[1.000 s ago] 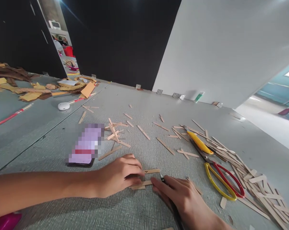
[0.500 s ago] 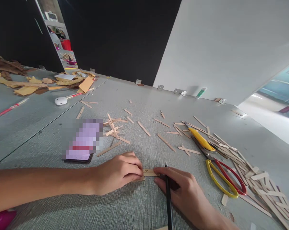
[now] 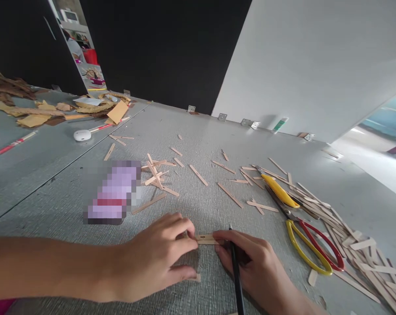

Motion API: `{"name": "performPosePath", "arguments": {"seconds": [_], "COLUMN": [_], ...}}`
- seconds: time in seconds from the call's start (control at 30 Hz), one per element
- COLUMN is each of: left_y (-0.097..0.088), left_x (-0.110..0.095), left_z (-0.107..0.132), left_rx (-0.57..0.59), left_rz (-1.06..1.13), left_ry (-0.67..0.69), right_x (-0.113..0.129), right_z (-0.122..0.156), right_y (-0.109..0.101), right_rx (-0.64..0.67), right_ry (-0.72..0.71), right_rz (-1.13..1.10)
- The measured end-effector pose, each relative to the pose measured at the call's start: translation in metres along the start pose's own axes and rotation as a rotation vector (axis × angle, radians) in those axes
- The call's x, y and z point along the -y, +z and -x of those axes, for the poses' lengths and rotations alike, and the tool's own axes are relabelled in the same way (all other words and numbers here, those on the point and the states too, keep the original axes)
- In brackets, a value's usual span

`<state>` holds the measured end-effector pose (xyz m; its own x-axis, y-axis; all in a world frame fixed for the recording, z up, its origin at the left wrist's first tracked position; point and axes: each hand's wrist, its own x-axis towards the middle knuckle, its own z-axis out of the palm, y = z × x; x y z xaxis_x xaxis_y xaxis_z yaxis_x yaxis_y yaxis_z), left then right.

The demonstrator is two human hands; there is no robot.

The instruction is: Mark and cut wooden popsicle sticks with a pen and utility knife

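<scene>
Two flat wooden craft sticks (image 3: 205, 239) lie side by side on the table between my hands, one with a small dark mark. My left hand (image 3: 161, 253) presses their left end under its index and middle fingers. Its thumb is spread toward me, over another stick piece (image 3: 198, 277) whose end shows beside the thumb tip. My right hand (image 3: 255, 260) pinches the right end of the sticks with thumb and index finger. It also holds a slim black pen (image 3: 236, 275), pointed tip upward and away from me. The sticks' ends are hidden under my fingers.
Loose craft sticks (image 3: 198, 175) lie scattered ahead. Scissors (image 3: 311, 240) with red and yellow handles, a yellow cutter (image 3: 279, 190) and a stick pile (image 3: 358, 249) lie right. A blurred phone (image 3: 114, 192), white earbud case (image 3: 82, 135) and brown scraps (image 3: 37, 111) are left.
My left thumb has moved away from the fingers toward me, and a stick piece now shows beside it. My right hand keeps its hold on the pen and sticks. The view has shifted slightly.
</scene>
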<state>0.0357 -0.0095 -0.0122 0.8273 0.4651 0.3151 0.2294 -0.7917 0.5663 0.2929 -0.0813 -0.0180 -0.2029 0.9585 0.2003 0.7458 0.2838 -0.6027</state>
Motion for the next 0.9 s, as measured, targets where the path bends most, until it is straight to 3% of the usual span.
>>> {"name": "performPosePath", "arguments": {"seconds": [0.23, 0.43, 0.6, 0.9], "left_y": [0.001, 0.002, 0.006, 0.004], "left_x": [-0.002, 0.011, 0.023, 0.021], "left_z": [0.002, -0.004, -0.007, -0.007], "left_rx": [0.012, -0.046, -0.01, -0.029], "left_rz": [-0.221, -0.096, 0.048, 0.1], "left_ry": [0.2, 0.124, 0.006, 0.049], "right_x": [-0.002, -0.001, 0.001, 0.002], "right_z": [0.004, 0.005, 0.003, 0.002], "right_y": [-0.001, -0.001, -0.001, -0.001], "right_rx": [0.001, 0.002, -0.003, -0.007], "right_ry": [-0.02, -0.055, -0.092, -0.125], "right_rz": [0.011, 0.011, 0.034, 0.048]}}
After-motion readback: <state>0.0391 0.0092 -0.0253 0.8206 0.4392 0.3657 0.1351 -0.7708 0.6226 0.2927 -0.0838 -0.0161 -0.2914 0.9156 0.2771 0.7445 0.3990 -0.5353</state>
